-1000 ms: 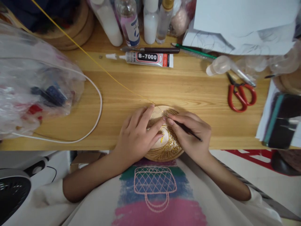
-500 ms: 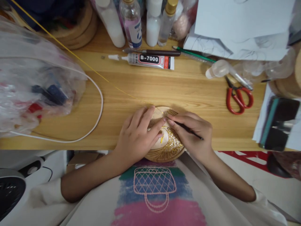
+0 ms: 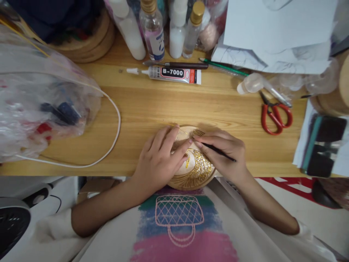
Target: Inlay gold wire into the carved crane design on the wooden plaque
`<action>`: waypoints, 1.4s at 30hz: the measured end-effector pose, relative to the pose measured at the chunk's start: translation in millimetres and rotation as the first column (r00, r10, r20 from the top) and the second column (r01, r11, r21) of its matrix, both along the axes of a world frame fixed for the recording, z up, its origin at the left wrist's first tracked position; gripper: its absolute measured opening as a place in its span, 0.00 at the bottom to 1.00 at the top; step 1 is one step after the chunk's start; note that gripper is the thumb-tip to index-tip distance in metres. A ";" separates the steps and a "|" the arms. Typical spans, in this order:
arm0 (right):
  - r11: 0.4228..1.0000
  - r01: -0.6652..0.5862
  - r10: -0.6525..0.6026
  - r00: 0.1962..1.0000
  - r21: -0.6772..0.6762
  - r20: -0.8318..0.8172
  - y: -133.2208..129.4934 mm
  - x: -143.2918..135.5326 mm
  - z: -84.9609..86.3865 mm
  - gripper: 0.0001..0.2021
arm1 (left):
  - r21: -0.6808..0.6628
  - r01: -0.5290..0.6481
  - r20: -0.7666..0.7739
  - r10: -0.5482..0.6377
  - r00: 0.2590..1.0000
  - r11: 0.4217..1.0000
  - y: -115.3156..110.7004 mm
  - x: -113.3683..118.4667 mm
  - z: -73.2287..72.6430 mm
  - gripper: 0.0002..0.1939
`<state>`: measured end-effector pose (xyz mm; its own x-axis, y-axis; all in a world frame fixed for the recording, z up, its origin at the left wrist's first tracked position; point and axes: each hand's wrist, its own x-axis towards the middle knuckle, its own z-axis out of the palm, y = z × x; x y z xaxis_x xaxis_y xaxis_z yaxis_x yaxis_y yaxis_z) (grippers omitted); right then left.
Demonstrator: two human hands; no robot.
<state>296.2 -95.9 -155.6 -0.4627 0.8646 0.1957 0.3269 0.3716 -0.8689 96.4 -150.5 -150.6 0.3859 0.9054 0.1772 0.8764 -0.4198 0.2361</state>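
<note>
A round wooden disc [image 3: 191, 182], with a carved pattern partly covered in shiny gold, lies at the table's front edge. My left hand [image 3: 159, 156] rests flat over its left side, fingers stretched out and thumb reaching to the middle. Pinched in my right hand [image 3: 226, 151] is a thin black-handled tool [image 3: 219, 150]. Its tip touches down on the disc beside my left thumb, but my fingertips hide what it works on. A short piece of yellow thread [image 3: 172, 124] shows by my left index finger. More yellow thread [image 3: 29, 40] runs over the plastic bag at upper left.
A B-7000 glue tube [image 3: 174, 74] lies behind the disc, below several bottles [image 3: 154, 34]. Red-handled scissors [image 3: 276, 116] and a phone [image 3: 325, 145] are on the right. A plastic bag [image 3: 62, 87] and a white cable [image 3: 116, 134] take up the left side.
The yellow thread, stretched straight from upper left to the disc before, has dropped and shows only in parts. Both hands keep their place on the disc; the view has shifted slightly.
</note>
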 end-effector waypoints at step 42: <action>0.997 -0.011 0.014 0.999 0.076 -0.032 7.4 -1.1 -1.8 0.11 | 0.068 -0.046 -0.065 0.050 0.997 0.997 -3.8 4.7 0.1 0.14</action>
